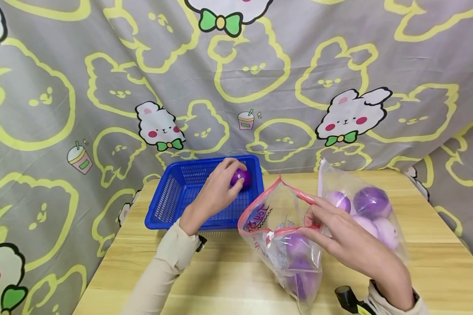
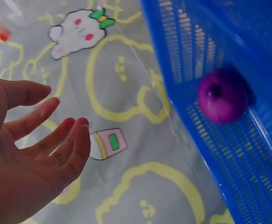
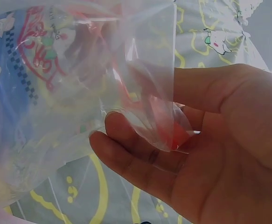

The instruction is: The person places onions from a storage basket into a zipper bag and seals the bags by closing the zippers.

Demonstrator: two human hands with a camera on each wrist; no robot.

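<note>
A purple onion (image 2: pixel 223 96) lies in the corner of a blue plastic basket (image 1: pixel 154 218). Just above it is my left hand (image 1: pixel 217 188), thumb and fingers parted and loosely bent. In the left wrist view nothing is between those fingers, and the onion sits apart from them. My right hand (image 1: pixel 339 227) pinches the red-edged rim of a clear zip bag (image 1: pixel 273 258), whose mouth gapes towards the basket. Purple round things (image 1: pixel 299 262) show through the lower part of this bag. The right wrist view has the clear plastic between thumb and fingers.
Behind my right hand stands a second clear bag (image 1: pixel 396 210) with several purple and paler round things in it. Both bags and the basket are on a wooden table (image 1: pixel 205 284). A grey patterned curtain (image 1: pixel 205 78) hangs along the table's back edge.
</note>
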